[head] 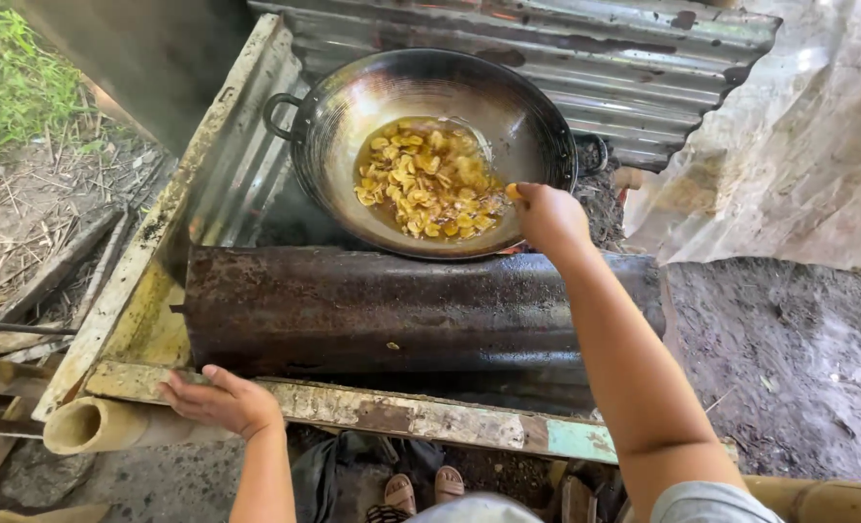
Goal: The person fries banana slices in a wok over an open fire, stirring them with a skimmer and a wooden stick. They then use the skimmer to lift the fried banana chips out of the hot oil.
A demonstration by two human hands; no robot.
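a large dark wok (pixel 537 116) with two loop handles is seen set on a rusted metal stove (pixel 353 305), backed by corrugated metal sheets (pixel 643 58). yellow slices (pixel 430 179) are seen floating in oil in the middle of the wok. the right hand (pixel 549 218) is stretched over the wok's near right rim, and a single yellow slice (pixel 513 192) is pinched between its fingertips, just above the oil's edge. the left hand (pixel 222 399) is laid flat, fingers loosely spread, on a worn wooden plank (pixel 430 418) at the stove's front; nothing is gripped by it. a bamboo pole (pixel 91 424) is seen just beside that hand, to its left. the two hands are well apart. sandalled feet (pixel 421 489) are glimpsed below the plank, and grass (pixel 14 77) is visible at the upper left.
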